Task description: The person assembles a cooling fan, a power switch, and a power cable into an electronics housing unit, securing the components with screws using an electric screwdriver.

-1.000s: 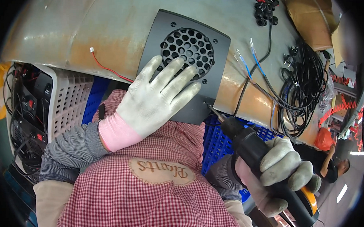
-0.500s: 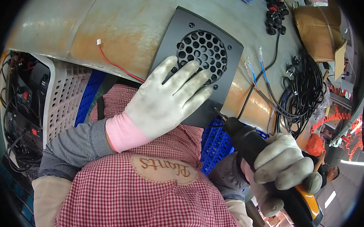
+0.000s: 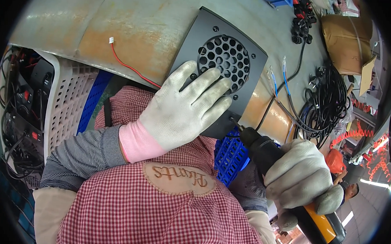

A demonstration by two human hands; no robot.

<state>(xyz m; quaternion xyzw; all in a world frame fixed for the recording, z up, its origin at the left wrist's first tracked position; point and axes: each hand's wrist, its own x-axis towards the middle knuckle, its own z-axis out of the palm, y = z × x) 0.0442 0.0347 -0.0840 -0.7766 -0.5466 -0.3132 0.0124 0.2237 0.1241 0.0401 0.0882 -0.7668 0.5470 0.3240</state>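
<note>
The black fan panel (image 3: 219, 75) lies flat on the worn bench (image 3: 121, 27), its round honeycomb grille upward. The left hand (image 3: 183, 110), gloved, rests on the panel's near half with fingers (image 3: 206, 81) spread wide, pinning it. The right hand (image 3: 300, 176) has fingers wrapped tight around a black-and-orange power screwdriver (image 3: 289, 182), its bit at the panel's near right corner. The work likely goes best if the bit stays square to the screw and the left palm keeps steady pressure. A red wire (image 3: 132, 69) lies left of the panel; black cables (image 3: 325, 101) coil to its right.
</note>
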